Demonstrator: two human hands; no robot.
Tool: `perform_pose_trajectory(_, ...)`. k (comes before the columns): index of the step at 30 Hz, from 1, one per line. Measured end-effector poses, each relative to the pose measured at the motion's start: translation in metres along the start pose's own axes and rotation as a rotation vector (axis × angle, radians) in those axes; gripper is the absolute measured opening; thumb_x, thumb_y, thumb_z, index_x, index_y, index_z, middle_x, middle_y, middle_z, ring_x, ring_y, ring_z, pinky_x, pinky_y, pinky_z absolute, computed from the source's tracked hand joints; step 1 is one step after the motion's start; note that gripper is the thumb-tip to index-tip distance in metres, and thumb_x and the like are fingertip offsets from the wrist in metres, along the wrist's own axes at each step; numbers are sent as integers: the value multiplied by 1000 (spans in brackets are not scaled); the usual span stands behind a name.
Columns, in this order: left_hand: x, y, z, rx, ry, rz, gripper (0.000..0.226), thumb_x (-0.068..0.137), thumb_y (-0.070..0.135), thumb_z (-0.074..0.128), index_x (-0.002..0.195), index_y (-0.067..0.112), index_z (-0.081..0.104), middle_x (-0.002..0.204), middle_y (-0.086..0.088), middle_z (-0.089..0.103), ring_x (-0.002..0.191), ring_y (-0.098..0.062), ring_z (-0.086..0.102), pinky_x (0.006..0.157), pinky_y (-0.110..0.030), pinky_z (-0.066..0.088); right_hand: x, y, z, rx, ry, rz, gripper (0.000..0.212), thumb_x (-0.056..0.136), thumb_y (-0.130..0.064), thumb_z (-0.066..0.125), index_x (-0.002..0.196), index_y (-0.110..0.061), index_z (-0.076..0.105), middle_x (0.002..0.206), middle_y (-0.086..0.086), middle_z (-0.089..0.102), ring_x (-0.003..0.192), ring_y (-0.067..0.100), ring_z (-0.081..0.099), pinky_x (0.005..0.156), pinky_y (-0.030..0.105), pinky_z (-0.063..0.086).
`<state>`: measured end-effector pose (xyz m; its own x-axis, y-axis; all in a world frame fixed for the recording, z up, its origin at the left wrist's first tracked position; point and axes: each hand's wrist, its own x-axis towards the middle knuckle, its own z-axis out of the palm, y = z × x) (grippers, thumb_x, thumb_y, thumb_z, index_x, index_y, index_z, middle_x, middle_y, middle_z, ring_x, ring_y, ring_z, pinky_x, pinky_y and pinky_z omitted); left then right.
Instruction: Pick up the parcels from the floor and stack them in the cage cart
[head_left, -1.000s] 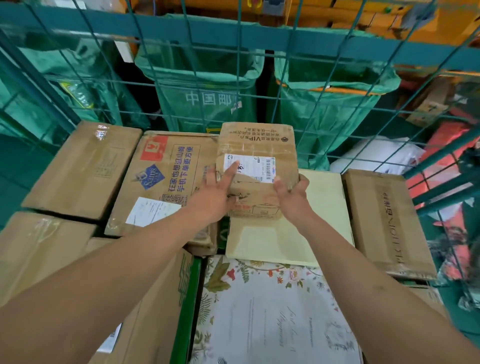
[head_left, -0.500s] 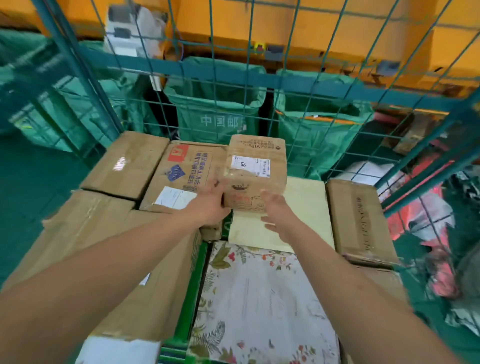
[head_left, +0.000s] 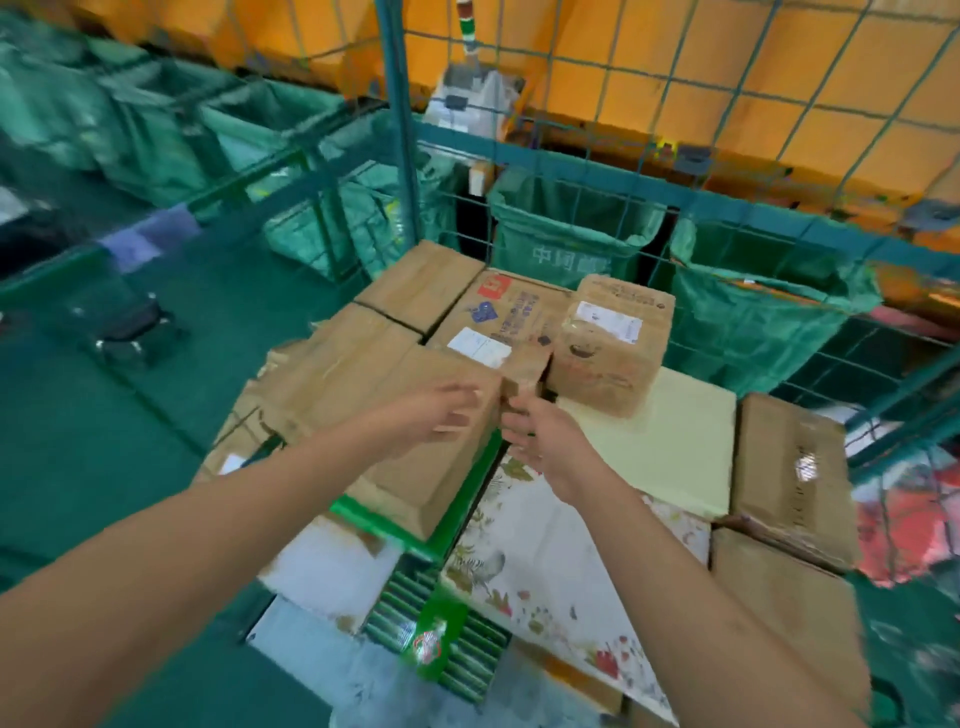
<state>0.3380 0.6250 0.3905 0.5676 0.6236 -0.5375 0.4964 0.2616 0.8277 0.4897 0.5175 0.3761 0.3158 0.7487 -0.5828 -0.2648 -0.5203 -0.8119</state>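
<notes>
A small brown parcel (head_left: 610, 343) with a white label sits on top of the stack inside the green wire cage cart (head_left: 571, 150), resting on a pale yellow flat box (head_left: 670, 447). Both my hands are off it. My left hand (head_left: 441, 415) hovers over a large brown carton (head_left: 374, 400) with relaxed fingers and holds nothing. My right hand (head_left: 545, 441) is beside it, fingers loose, also empty. Motion blur softens both hands.
The cart holds several cartons, a floral-printed flat box (head_left: 550, 561) and a green striped box (head_left: 436, 639). Green mail sacks (head_left: 566, 244) hang behind the mesh. The green floor (head_left: 104, 441) lies to the left, with a dark wheeled base (head_left: 130, 332) on it.
Both hands have let go of the small parcel and drawn back toward me. The parcel stays on the stack. The view has swung left and back.
</notes>
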Motion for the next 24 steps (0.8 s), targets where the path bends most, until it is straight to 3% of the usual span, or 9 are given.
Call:
perform_pose_trajectory(4, -63, -47, -39, -196, 98, 25, 27, 101, 29, 65, 128, 26, 64, 128, 0, 69, 113, -20, 66, 103, -38, 52, -30, 23, 49, -63, -79, -15, 46, 102, -58, 53, 125, -20, 64, 124, 6, 69, 110, 18, 67, 101, 37, 52)
perform_pose_trajectory(9, -148, -104, -81, -380, 227, 95, 21, 103, 27, 59, 122, 21, 63, 122, -2, 71, 111, -24, 66, 103, -40, 50, -76, 44, 127, -231, -218, -35, 35, 107, -44, 51, 128, -18, 62, 125, 6, 68, 119, 25, 65, 102, 41, 53)
perform_pose_trajectory(13, -217, -157, -115, -482, 366, 103, 24, 102, 30, 62, 125, 23, 65, 115, 3, 75, 109, -20, 69, 104, -40, 51, -106, 76, 200, -305, -349, -47, 36, 104, -45, 56, 128, -18, 59, 121, 1, 69, 111, 18, 65, 104, 38, 51)
perform_pose_trajectory(15, -257, -187, -130, -512, 425, 96, 28, 103, 30, 61, 130, 21, 62, 119, 1, 74, 107, -18, 68, 106, -40, 49, -120, 94, 241, -368, -424, -47, 30, 103, -45, 58, 120, -21, 61, 116, -2, 70, 106, 16, 66, 94, 33, 55)
perform_pose_trajectory(17, -293, -216, -144, -526, 472, 88, 29, 103, 30, 60, 130, 21, 63, 126, -2, 72, 108, -19, 67, 107, -40, 49, -133, 109, 277, -405, -476, -44, 22, 102, -46, 60, 105, -25, 62, 94, -10, 71, 84, 8, 67, 74, 27, 52)
perform_pose_trajectory(18, -319, -237, -153, -534, 503, 78, 28, 103, 31, 61, 129, 22, 64, 125, -2, 73, 109, -19, 67, 106, -40, 49, -144, 121, 301, -431, -509, -34, 21, 102, -46, 60, 102, -25, 62, 89, -12, 70, 81, 6, 66, 74, 27, 52)
perform_pose_trajectory(21, -376, -286, -172, -568, 588, 54, 24, 100, 32, 64, 122, 23, 67, 118, 1, 75, 107, -19, 68, 104, -39, 51, -173, 152, 354, -483, -602, -17, 26, 103, -42, 58, 117, -20, 63, 108, -3, 69, 103, 17, 65, 91, 34, 52)
perform_pose_trajectory(24, -443, -343, -189, -618, 694, 2, 23, 101, 30, 64, 123, 24, 66, 123, 2, 74, 111, -18, 70, 104, -39, 52, -210, 188, 416, -577, -710, 2, 27, 103, -41, 59, 120, -20, 62, 116, 2, 67, 108, 20, 64, 93, 33, 52)
